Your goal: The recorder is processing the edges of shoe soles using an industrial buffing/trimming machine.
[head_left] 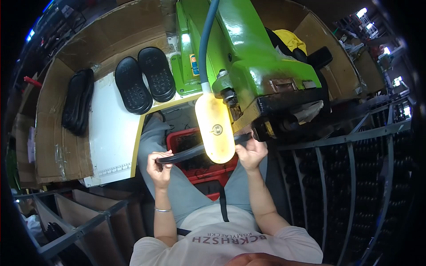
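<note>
Between my two hands a black shoe sole (186,154) is held edge-on, its middle partly hidden behind a yellow lamp head (215,126). My left hand (160,166) pinches the sole's left end between thumb and fingers. At the other end, my right hand (252,151) grips it close to the working head of a green machine (266,75). Whether the sole touches the machine there I cannot make out. Stacked black soles (133,84) and a second stack (156,73) lie on the white table (111,142) to the left of the machine.
More black soles (77,102) stand against the cardboard wall (51,142) at the left. Below my hands is a red crate (208,177) between my knees. Metal racks (333,142) full of dark items flank the right; another rack (80,230) stands lower left.
</note>
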The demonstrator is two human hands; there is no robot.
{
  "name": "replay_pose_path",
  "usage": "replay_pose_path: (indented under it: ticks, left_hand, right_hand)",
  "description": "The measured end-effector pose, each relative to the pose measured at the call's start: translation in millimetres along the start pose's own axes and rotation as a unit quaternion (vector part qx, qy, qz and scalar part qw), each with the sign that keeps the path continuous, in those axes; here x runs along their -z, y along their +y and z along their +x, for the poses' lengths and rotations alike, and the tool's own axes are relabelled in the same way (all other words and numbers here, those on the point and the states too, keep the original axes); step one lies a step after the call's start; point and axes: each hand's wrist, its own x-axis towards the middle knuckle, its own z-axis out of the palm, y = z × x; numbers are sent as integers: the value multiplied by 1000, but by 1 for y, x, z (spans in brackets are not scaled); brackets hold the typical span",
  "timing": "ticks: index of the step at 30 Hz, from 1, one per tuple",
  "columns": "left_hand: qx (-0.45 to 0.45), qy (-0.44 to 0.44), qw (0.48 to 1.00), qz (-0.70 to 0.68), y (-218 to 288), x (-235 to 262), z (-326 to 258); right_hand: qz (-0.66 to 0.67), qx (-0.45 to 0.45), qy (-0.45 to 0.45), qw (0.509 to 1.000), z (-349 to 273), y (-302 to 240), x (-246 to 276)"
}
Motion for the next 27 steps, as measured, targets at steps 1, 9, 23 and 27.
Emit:
replay_pose_path:
  ticks: [1, 9, 23, 27]
  left_hand:
    - [1, 3, 1000, -9, -10, 7, -4]
    - [-51, -199, 926, 315, 1, -46, 7]
    - [70, -14, 993, -92, -39, -144, -22]
    - [73, 2, 991, -110, -43, -146, -28]
  right_hand:
    - [-50, 14, -4, 999, 1, -1, -7]
    - [-107, 131, -43, 985, 4, -4, -15]
    - [292, -318, 26, 902, -89, 128, 35]
    - [215, -323, 89, 917, -67, 120, 64]
